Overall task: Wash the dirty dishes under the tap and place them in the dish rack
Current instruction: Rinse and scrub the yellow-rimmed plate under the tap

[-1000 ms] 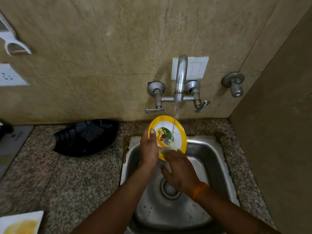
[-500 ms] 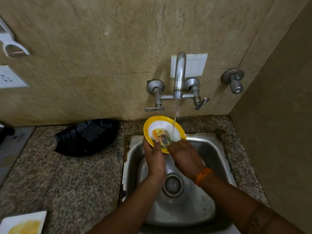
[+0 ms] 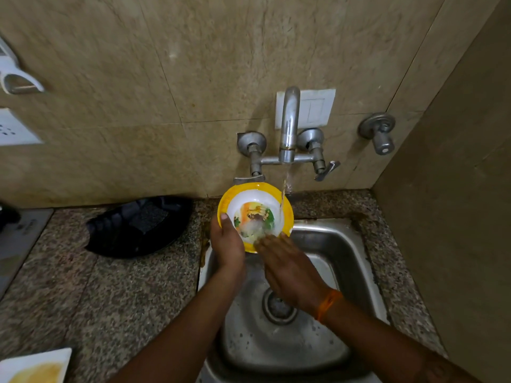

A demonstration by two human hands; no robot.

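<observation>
While the white square plate (image 3: 36, 366) with its yellow smear sits at the lower left corner of the granite counter (image 3: 116, 294) and the black dish rack (image 3: 138, 226) lies against the wall, I see my left hand (image 3: 227, 246) gripping the yellow-rimmed bowl (image 3: 255, 217) by its left edge, thumb on the rim. The bowl is tilted over the back of the steel sink (image 3: 345, 261) under the running tap (image 3: 289, 125). My right hand (image 3: 290, 269) lies with straight fingers pressed into the bowl's wet inside.

Bowl (image 3: 255, 217): above the sink (image 3: 356, 252), under the tap (image 3: 289, 125).
Rack (image 3: 138, 228): on the surface (image 3: 110, 294), left of sink.
Plate (image 3: 33, 366): near-left corner (partly cut off).
</observation>
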